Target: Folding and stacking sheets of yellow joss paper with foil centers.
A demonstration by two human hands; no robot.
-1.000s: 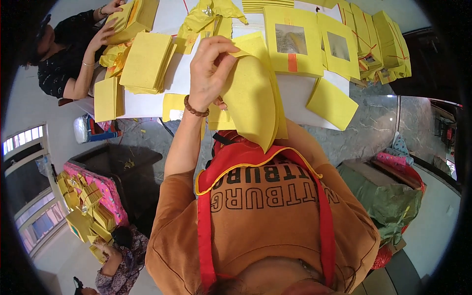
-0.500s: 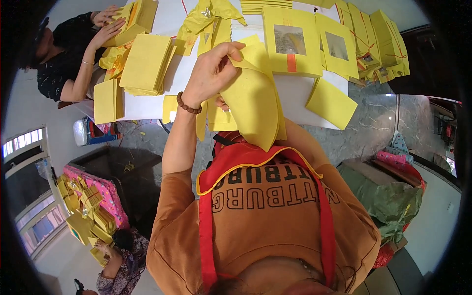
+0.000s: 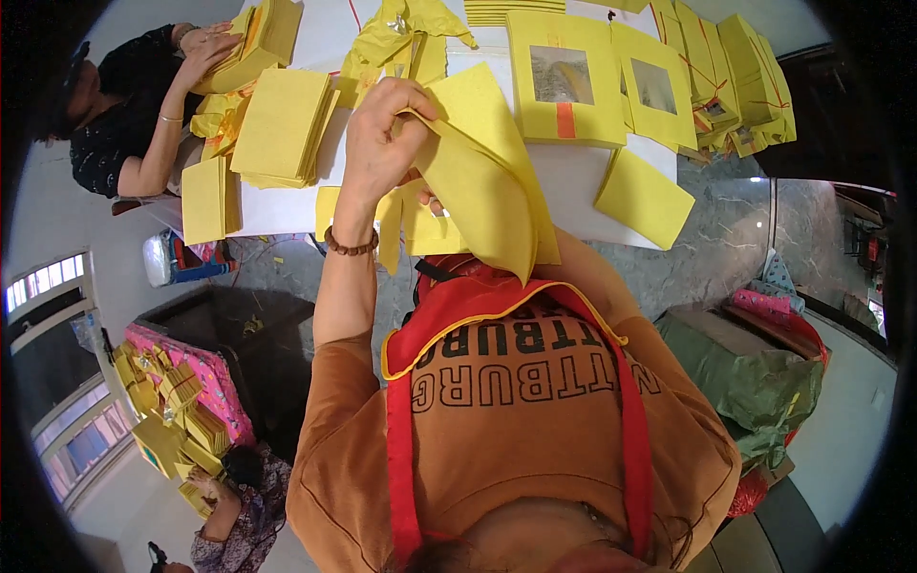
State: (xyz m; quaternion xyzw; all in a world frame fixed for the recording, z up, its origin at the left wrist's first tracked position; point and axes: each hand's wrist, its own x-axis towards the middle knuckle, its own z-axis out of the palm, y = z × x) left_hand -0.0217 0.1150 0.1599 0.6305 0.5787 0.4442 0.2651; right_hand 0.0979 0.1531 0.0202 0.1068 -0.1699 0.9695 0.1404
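My left hand, with a brown bead bracelet at its wrist, is closed in a pinch on the edge of a yellow paper sheet. This sheet bends down toward my lap over another yellow sheet behind it. Most of my right hand is hidden behind the sheets. Only its curled fingertips show at their left edge, closed around the paper. More yellow paper hangs beneath, at the near edge of the white table.
Left on the table stand yellow paper stacks; yellow packs with picture windows lie right. A crumpled yellow wrapper lies at the far side. One person works at the left, another at the lower left.
My left hand has moved a little left and lower, drawing the sheet's edge with it. More of the sheet behind now shows. The right fingertips stay nearly in place.
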